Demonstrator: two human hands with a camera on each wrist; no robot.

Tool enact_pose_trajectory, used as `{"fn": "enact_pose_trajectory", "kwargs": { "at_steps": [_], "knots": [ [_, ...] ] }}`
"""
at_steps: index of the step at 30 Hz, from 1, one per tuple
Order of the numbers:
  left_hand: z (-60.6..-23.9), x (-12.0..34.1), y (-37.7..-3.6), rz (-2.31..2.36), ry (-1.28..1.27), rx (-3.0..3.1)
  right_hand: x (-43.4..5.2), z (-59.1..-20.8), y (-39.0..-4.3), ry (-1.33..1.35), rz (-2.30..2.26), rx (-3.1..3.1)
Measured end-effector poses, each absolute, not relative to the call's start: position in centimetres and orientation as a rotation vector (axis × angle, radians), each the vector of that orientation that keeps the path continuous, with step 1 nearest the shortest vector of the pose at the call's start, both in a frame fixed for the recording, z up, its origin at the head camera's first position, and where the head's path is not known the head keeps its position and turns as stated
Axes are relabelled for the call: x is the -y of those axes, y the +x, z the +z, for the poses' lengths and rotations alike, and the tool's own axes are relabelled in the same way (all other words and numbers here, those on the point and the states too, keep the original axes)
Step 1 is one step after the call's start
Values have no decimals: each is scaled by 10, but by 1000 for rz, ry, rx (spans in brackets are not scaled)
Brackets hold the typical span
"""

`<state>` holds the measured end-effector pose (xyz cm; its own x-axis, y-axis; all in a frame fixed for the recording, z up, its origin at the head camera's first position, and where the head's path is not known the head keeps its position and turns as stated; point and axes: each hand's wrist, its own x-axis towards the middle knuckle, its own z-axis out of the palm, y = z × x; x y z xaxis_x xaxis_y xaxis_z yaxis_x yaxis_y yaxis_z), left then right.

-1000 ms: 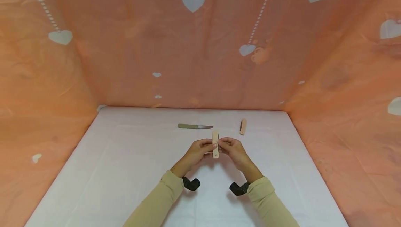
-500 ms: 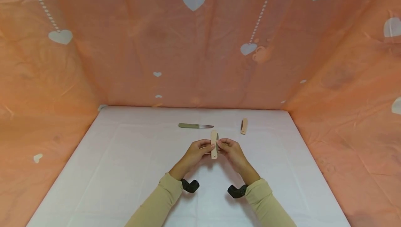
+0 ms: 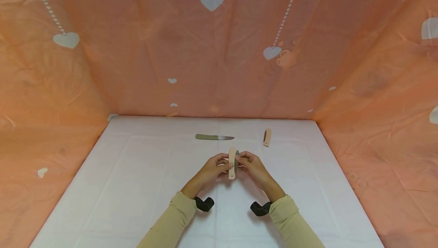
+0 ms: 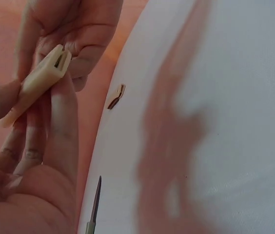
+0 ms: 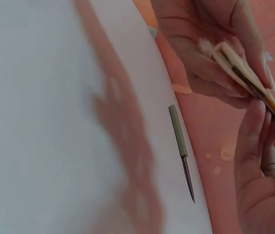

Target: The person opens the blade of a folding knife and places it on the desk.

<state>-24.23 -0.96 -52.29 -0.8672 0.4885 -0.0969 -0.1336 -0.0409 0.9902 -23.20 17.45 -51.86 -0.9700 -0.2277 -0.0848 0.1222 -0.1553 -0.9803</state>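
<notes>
Both hands, left hand (image 3: 213, 166) and right hand (image 3: 251, 165), pinch a folding knife (image 3: 232, 163).

Seemingly two beige folding knives (image 3: 232, 163) (image 3: 267, 137), one green knife (image 3: 214, 137).

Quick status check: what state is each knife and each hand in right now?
Held knife: folding, blade just showing, above the table.
Green knife: open, lying flat.
Far knife: folded, lying flat.
Left hand: grips held knife.
Right hand: pinches held knife.

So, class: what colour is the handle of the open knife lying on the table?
Olive green, with a bare metal blade: the open knife shows best in the head view.
</notes>
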Motion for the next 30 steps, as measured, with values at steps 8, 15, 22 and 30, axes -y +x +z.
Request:
{"fn": "enact_pose_trajectory", "kwargs": {
  "at_steps": [8, 15, 22, 30],
  "knots": [
    [-520, 12, -240, 1991, 371, -1800, -176, -518, -232, -167, -2150, -1890],
    [-521, 12, -240, 2001, 347, -1801, -179, -518, -232, -186, -2139, -1867],
    [-522, 15, -242, 2052, 311, -1811, -181, -516, -232, -128, -2171, -1852],
    [-521, 20, -243, 2137, 256, -1809, -184, -517, -233, -75, -2197, -1850]
  ]
}}
